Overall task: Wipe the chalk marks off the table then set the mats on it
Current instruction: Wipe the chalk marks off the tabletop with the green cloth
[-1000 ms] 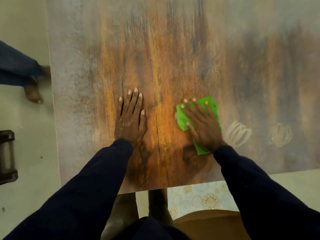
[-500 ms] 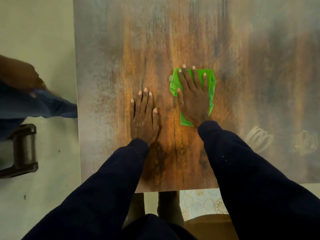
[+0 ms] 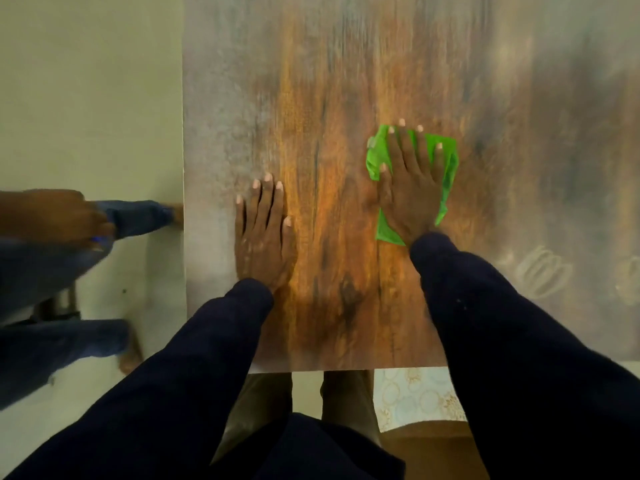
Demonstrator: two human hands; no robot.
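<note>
My right hand (image 3: 412,181) presses flat, fingers spread, on a green cloth (image 3: 448,168) on the wooden table (image 3: 311,98). My left hand (image 3: 265,233) lies flat on the tabletop to the left of it, fingers straight, holding nothing. White chalk scribbles (image 3: 540,271) show on the table to the right of my right sleeve, and a second chalk scribble (image 3: 630,278) sits at the frame's right edge. A patterned mat (image 3: 419,396) lies below the table's near edge, partly hidden by my right arm.
Another person in blue clothing (image 3: 52,271) stands at the left, beside the table's left edge, over a pale floor (image 3: 86,81). A brown surface (image 3: 433,448) shows beneath the patterned mat. My feet are visible under the table's near edge.
My right hand pushed the green cloth from beside the chalk scribbles up and to the left across the table. My left hand stayed flat. The other person moved closer at the left.
</note>
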